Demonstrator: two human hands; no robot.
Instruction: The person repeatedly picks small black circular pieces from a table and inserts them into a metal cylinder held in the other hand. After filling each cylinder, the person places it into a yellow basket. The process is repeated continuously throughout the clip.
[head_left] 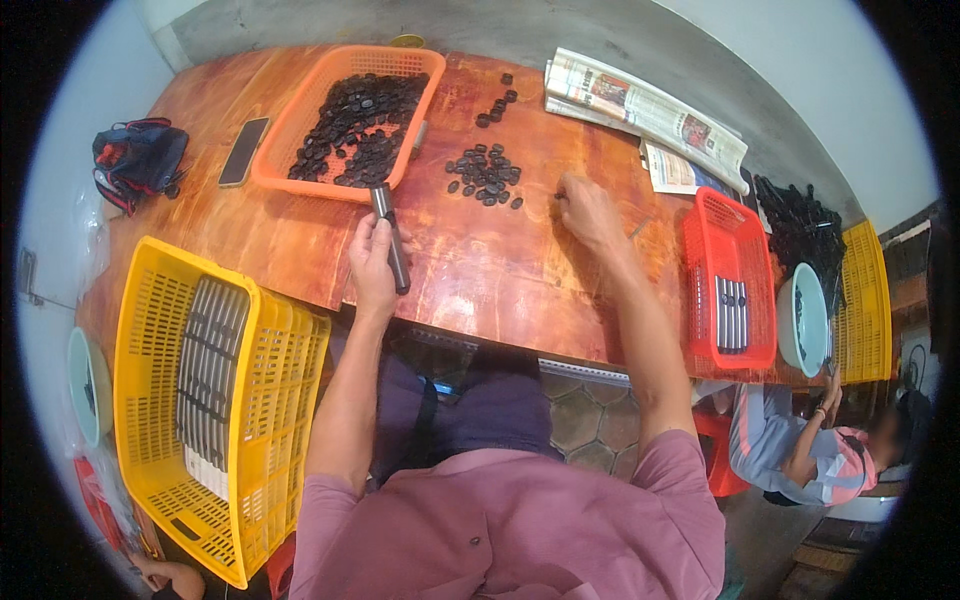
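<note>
My left hand (372, 262) is closed around a dark, shiny tube (394, 245) near the table's front edge. The tube stands at a slant, its upper end close to the near rim of an orange basket (330, 188). Small black oval pieces (365, 115) fill much of that basket. To the right, a loose pile of the same black pieces (485, 175) lies on the table, with several more strung out behind it. My right hand (592, 212) rests over the wood right of the pile, fingers pinched; a small dark spot shows at the fingertips, too small to name.
A yellow crate (250, 400) with silver tubes stands at the left. A phone (243, 152) and dark pouch (140, 160) lie behind it. Rightward are newspapers (650, 110), a red basket (705, 300) with several tubes, and a pale green bowl (802, 320). Another person (800, 450) sits at the far right.
</note>
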